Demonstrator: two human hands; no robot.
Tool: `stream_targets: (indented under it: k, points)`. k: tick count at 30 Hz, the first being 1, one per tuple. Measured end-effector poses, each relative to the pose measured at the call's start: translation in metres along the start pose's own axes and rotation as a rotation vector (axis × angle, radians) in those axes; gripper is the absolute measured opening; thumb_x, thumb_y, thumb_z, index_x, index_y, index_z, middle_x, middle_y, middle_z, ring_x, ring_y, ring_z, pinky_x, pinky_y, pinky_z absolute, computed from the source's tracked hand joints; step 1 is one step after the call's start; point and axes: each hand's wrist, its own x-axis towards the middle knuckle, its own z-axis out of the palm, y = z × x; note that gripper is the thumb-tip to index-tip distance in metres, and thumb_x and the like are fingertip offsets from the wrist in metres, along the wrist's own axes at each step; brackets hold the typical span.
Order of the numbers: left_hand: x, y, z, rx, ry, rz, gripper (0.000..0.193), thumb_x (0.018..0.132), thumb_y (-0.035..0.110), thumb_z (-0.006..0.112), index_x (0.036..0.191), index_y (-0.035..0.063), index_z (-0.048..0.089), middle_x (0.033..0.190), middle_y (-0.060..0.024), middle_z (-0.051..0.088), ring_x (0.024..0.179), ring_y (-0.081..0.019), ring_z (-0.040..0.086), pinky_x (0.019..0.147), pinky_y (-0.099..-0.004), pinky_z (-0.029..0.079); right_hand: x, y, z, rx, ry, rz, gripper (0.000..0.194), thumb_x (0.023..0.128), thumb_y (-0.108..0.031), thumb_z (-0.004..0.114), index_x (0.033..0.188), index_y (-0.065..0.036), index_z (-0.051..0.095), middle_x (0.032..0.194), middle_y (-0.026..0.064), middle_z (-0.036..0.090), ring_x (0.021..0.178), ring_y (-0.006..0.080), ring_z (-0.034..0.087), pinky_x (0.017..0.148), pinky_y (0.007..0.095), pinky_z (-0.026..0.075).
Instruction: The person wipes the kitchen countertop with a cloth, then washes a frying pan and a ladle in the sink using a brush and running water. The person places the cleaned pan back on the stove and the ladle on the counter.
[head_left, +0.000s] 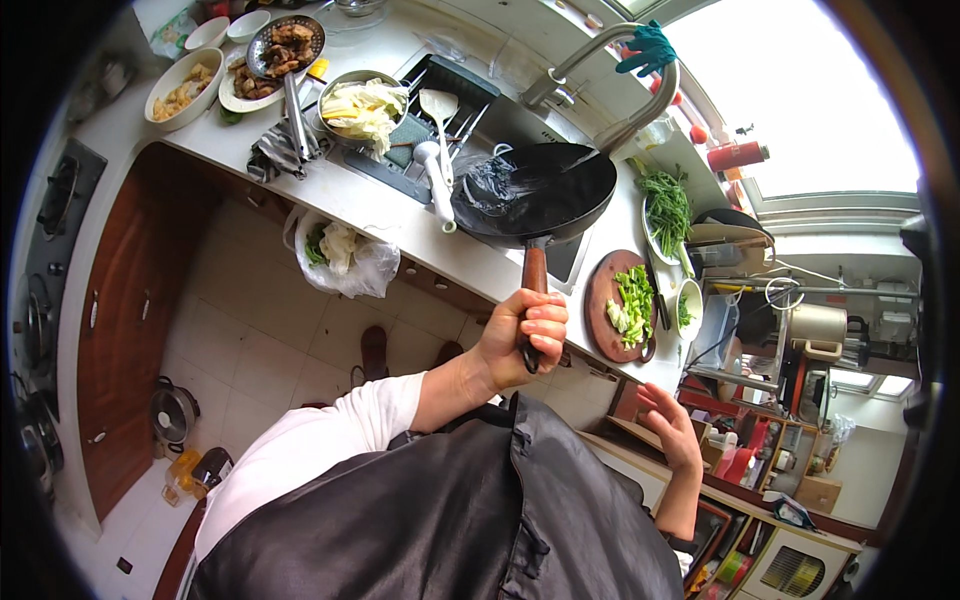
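My left hand (523, 334) grips the wooden handle (535, 268) of a black wok (574, 191). The wok is over the sink (574, 259), below the end of the curved faucet (660, 112), and its inside looks wet and shiny. Beside its left rim lie a white-handled brush (435, 184) and a pale spatula (439, 112). My right hand (670, 426) holds nothing; its fingers are apart, just off the counter edge. The nearest thing to it is a round wooden cutting board (607, 300) bearing chopped greens (634, 300).
Left of the sink stand a bowl of cut cabbage (364, 109), a skimmer (294, 112) with browned meat, and a long bowl of food (184, 90). A knife (661, 304) lies beside the board. A plastic bag of scraps (352, 259) hangs at the counter front.
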Motion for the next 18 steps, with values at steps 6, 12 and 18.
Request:
stream_targets:
  k: [6, 12, 18]
  points:
    - [0.013, 0.0, -0.005, -0.025, 0.029, -0.029, 0.01, 0.09, 0.01, 0.056, 0.085, 0.0111, 0.047, 0.065, 0.0059, 0.046, 0.056, -0.0055, 0.048, 0.061, -0.023, 0.046, 0.135, -0.036, 0.091, 0.474, -0.233, -0.008, 0.051, 0.101, -0.04, 0.051, 0.136, -0.003, 0.051, 0.128, 0.0144, 0.061, 0.117, 0.0241, 0.059, 0.101, 0.0377, 0.045]
    - [0.018, 0.0, -0.015, -0.051, 0.116, -0.035, 0.012, 0.09, 0.014, 0.06, 0.088, 0.0136, 0.048, 0.07, 0.0062, 0.05, 0.065, -0.0056, 0.054, 0.072, -0.0257, 0.051, 0.21, -0.083, 0.178, 1.035, -0.378, 0.277, 0.023, 0.094, -0.029, 0.064, 0.1, -0.007, 0.062, 0.093, 0.011, 0.07, 0.088, 0.023, 0.068, 0.086, 0.0347, 0.056]
    - [-0.005, 0.043, 0.006, 1.355, 0.486, -0.447, 0.047, 0.1, 0.045, 0.051, 0.12, 0.0024, 0.054, 0.107, -0.0199, 0.068, 0.088, -0.0284, 0.072, 0.066, -0.0341, 0.06, 0.218, -0.082, 0.153, 1.178, -0.387, 0.424, 0.01, 0.088, -0.008, 0.062, 0.087, -0.005, 0.053, 0.067, 0.0, 0.054, 0.056, 0.0101, 0.053, 0.063, 0.0278, 0.051]
